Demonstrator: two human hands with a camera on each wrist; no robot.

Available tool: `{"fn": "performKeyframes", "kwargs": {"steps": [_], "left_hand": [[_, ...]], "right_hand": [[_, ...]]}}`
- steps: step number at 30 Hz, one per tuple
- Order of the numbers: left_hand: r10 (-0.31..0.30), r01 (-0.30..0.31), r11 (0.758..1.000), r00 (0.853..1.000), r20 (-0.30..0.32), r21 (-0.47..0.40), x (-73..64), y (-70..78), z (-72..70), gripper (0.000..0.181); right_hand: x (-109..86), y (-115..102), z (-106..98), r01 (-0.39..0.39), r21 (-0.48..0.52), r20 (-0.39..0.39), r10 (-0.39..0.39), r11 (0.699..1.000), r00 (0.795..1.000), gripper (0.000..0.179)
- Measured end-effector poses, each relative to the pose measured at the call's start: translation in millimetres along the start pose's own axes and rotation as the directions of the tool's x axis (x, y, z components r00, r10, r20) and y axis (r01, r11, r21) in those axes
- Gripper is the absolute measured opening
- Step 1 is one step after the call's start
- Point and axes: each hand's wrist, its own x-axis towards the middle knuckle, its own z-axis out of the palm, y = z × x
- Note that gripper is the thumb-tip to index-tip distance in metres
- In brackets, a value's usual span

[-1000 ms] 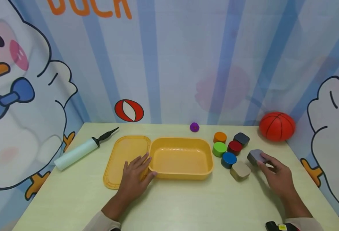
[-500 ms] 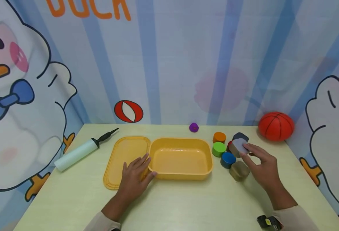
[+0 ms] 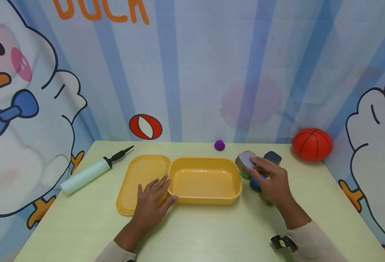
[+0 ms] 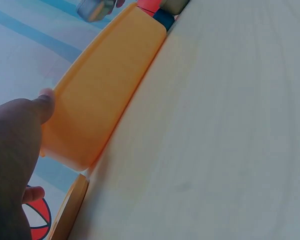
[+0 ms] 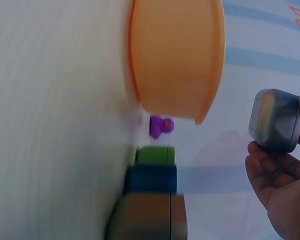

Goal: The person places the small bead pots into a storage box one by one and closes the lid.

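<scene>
My right hand (image 3: 275, 182) pinches a small grey rounded-square box (image 3: 244, 162) between thumb and fingers. It holds the box above the round tins, just beyond the right rim of a yellow plastic tub (image 3: 205, 201). In the right wrist view, the grey box (image 5: 277, 120) hangs clear of the table. My left hand (image 3: 149, 205) rests at the tub's left front corner, fingers fairly straight, lying over the edge of a flat yellow lid (image 3: 136, 171). Its thumb (image 4: 47, 102) touches the tub's rim in the left wrist view. Inside, the tub shows only its bare floor.
Partly hidden by my right hand are a blue tin (image 3: 255, 185), a green tin (image 3: 244, 175) and a beige box (image 3: 266, 199). A dark box (image 3: 272, 157), red ball (image 3: 312, 144) and purple piece (image 3: 219, 145) lie behind. A hand pump (image 3: 87, 175) lies left.
My right hand has carried the grey box leftward from beyond the beige box, over the tins, to near the tub's right rim. The left hand has stayed in place.
</scene>
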Motion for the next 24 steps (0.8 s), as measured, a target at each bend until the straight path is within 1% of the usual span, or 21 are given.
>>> {"fn": "performKeyframes", "kwargs": {"steps": [2, 5, 10, 13, 16, 19, 21, 24], "left_hand": [[0.002, -0.002, 1.000, 1.000, 0.001, 0.003, 0.4, 0.7, -0.2, 0.065], [0.000, 0.000, 1.000, 1.000, 0.004, 0.002, 0.7, 1.6, -0.4, 0.064], [0.008, -0.008, 1.000, 1.000, 0.001, 0.001, 1.4, 1.3, 0.6, 0.064], [0.017, -0.017, 1.000, 1.000, -0.009, 0.006, 1.9, 0.1, 1.4, 0.064], [0.021, -0.021, 1.000, 1.000, -0.016, 0.004, 2.2, -0.6, 1.7, 0.064], [0.022, -0.022, 1.000, 1.000, -0.014, -0.003, 2.7, -0.7, 1.8, 0.064], [0.024, -0.024, 1.000, 1.000, -0.013, -0.002, 3.0, -0.7, 1.8, 0.064], [0.025, -0.025, 1.000, 1.000, -0.016, 0.002, 2.9, -0.5, 1.7, 0.064]], "right_hand": [[1.8, -4, 8, -0.048, 0.011, 0.033, 0.048, 0.999, 0.998, 0.039], [4.9, -12, 21, -0.129, 0.033, 0.093, 0.126, 0.991, 0.988, 0.039], [12.9, -26, 42, -0.201, 0.122, 0.175, 0.178, 0.972, 0.968, 0.040], [17.8, -33, 55, -0.252, 0.156, 0.229, 0.213, 0.955, 0.950, 0.041], [22.4, -38, 67, -0.320, 0.157, 0.280, 0.269, 0.934, 0.921, 0.043], [26.7, -41, 78, -0.357, 0.149, 0.317, 0.297, 0.922, 0.901, 0.044], [29.1, -42, 85, -0.362, 0.150, 0.335, 0.297, 0.920, 0.894, 0.043], [31.6, -43, 96, -0.358, 0.147, 0.355, 0.288, 0.922, 0.889, 0.042]]}}
